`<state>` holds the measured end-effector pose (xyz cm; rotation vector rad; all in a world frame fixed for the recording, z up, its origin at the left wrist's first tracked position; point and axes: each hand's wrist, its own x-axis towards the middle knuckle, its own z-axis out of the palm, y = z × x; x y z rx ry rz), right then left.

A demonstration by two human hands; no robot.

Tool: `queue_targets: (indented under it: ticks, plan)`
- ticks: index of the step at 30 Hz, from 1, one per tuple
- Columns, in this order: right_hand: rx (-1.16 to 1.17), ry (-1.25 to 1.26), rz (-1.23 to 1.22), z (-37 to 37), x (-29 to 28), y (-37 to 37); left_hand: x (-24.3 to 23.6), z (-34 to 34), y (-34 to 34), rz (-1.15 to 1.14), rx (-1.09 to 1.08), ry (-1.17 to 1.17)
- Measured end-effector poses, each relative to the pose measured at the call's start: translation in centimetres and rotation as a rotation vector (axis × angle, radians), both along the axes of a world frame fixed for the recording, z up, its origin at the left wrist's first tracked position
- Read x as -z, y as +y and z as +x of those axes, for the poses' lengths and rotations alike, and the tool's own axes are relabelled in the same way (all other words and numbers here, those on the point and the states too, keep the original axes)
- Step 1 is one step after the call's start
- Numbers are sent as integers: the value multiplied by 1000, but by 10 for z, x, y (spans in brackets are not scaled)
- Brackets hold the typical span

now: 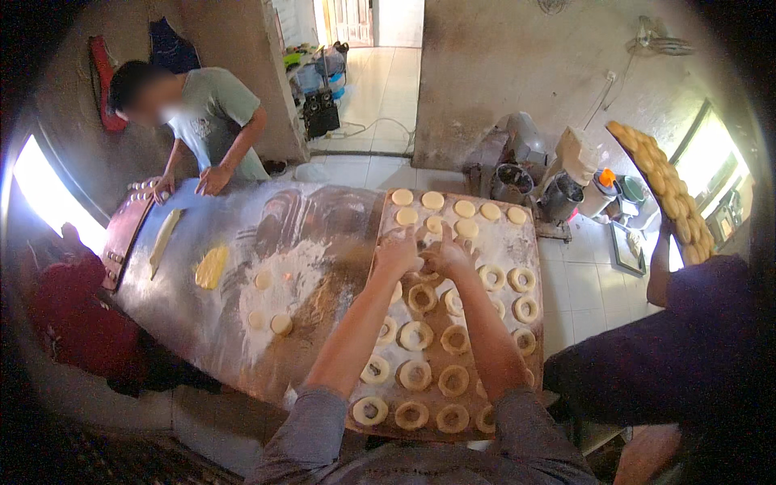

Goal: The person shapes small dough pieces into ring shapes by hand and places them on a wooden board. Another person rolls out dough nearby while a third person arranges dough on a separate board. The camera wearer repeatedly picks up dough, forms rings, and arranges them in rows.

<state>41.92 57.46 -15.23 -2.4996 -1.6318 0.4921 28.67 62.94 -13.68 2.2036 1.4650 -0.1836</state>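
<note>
Both my hands meet over the far half of a floured board [517, 243]. My left hand [398, 254] and my right hand [449, 255] have their fingers curled inward around a piece of dough, mostly hidden by the fingers. Just beyond them lie several flat round dough discs [432, 200]. A disc [434, 225] sits right by my fingertips. Nearer to me, dough rings [415, 335] cover the board in rows, and some are partly under my forearms.
Left of the board, the floured table [323, 218] bears small dough rounds [281, 324], a yellowish dough lump [212, 267] and a long dough strip [164, 242]. A person [218, 121] works at the far left; another in red [73, 315] sits nearer. At right, someone holds a tray of buns [664, 186].
</note>
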Motion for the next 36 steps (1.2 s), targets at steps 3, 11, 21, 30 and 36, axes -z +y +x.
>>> queue_targets:
  ticks: [3, 11, 21, 30, 36]
  plan:
    - [14, -47, 97, -10, 5, 1, 17, 6, -1, 22, -68, -52]
    - [-170, 264, 152, -104, -6, -35, 6, -152, -47, 68, -209, -631]
    - [-533, 307, 87, -333, 65, -27, 84, -349, -154, 158, -749, -642]
    - [-276, 1212, 135, -323, 30, -54, 35, -367, -126, 61, -541, -962]
    - [-255, 997, 210, -329, 30, -65, 17, -379, -119, 59, -377, -1040]
